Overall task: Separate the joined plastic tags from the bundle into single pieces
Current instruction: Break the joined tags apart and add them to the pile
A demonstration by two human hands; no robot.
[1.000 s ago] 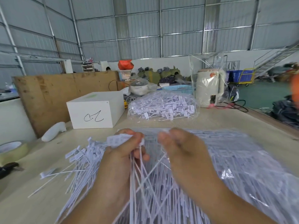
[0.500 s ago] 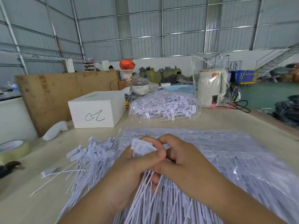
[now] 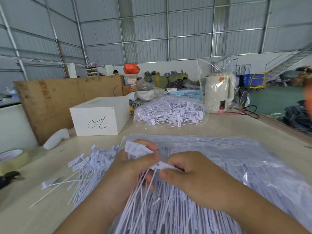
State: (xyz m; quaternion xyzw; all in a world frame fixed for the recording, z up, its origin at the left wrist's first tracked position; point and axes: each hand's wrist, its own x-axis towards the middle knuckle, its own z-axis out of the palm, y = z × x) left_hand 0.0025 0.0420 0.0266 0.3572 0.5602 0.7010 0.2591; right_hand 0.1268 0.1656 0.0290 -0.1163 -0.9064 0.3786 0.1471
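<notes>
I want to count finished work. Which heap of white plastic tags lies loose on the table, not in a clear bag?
The loose heap of white plastic tags left of the left hand; the other heaps lie in clear bags.

Two hands, a left hand (image 3: 128, 168) and a right hand (image 3: 194, 176), are over one desk (image 3: 228, 127). Two clear bags of white tags lie on it: a near bag (image 3: 253, 159) and a far bag (image 3: 170, 112). One loose pile of tags (image 3: 87, 168), too many to count, lies at the left. There is one white box (image 3: 99, 115), one tape roll (image 3: 13, 159), one kettle (image 3: 219, 92), one blue basket (image 3: 185, 94) and one brown board (image 3: 59, 98).
</notes>
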